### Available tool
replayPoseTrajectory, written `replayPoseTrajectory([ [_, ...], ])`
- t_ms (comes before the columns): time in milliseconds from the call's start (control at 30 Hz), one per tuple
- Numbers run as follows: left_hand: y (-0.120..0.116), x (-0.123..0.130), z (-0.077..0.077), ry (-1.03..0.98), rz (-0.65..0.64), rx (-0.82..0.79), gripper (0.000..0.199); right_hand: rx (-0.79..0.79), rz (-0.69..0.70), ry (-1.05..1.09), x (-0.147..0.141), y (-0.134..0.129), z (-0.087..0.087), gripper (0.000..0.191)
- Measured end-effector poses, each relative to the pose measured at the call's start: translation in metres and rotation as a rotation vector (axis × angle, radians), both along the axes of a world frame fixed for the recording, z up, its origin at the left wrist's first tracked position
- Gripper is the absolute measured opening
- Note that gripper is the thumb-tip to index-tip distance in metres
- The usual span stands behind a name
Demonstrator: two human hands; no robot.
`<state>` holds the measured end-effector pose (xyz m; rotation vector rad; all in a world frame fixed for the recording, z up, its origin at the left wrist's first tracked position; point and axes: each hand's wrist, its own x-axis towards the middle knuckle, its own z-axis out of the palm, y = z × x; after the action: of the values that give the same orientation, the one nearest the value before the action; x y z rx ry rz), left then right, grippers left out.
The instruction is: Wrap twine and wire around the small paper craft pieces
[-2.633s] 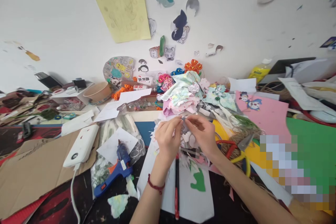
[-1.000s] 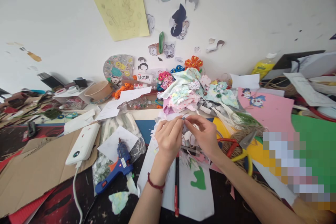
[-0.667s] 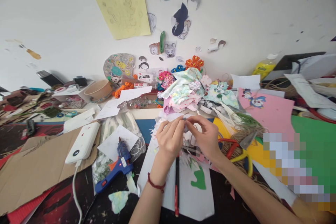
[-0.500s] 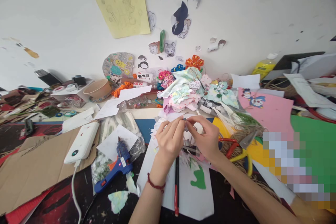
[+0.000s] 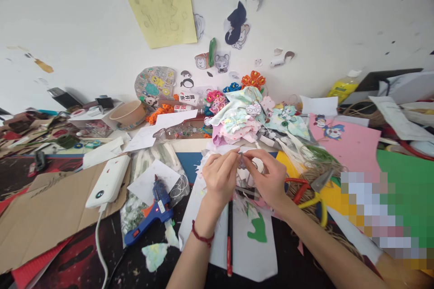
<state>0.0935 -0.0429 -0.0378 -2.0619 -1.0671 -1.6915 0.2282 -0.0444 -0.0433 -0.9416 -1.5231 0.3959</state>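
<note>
My left hand (image 5: 220, 178), with a dark red bracelet at the wrist, and my right hand (image 5: 269, 176) meet at the fingertips above a white sheet of paper (image 5: 249, 264). Both are closed in a pinch on something tiny and greyish, mostly hidden by the fingers. Beneath them lie paper cutouts with dark outlines, partly covered by my hands. A black and red pencil (image 5: 229, 239) rests lengthwise on the sheet, beside a green paper scrap (image 5: 258, 228).
Left of the sheet are a blue glue gun (image 5: 149, 221), a white power bank (image 5: 110, 180) with a cable, and cardboard (image 5: 57, 210). Scissors (image 5: 320, 183) with red and yellow handles lie on twine at right. Fabric pieces (image 5: 237, 128) are heaped by the wall.
The whole view has shifted slightly to the right. My hands keep their pinch at the same spot, with only small finger movement.
</note>
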Motion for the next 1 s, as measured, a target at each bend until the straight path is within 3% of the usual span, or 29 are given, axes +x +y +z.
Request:
replayPoseTrajectory([
  [333,-0.0028,-0.0017,0.0007,0.019,0.036,-0.012,0.012,-0.206,0.042,0.154,0.0007,0.0025,-0.0023,0.013],
  [1000,-0.0012,-0.002,0.0023,0.007,-0.013,-0.053,0.011,-0.099,0.042,0.073,0.0025,0.0003,0.0018,0.004],
])
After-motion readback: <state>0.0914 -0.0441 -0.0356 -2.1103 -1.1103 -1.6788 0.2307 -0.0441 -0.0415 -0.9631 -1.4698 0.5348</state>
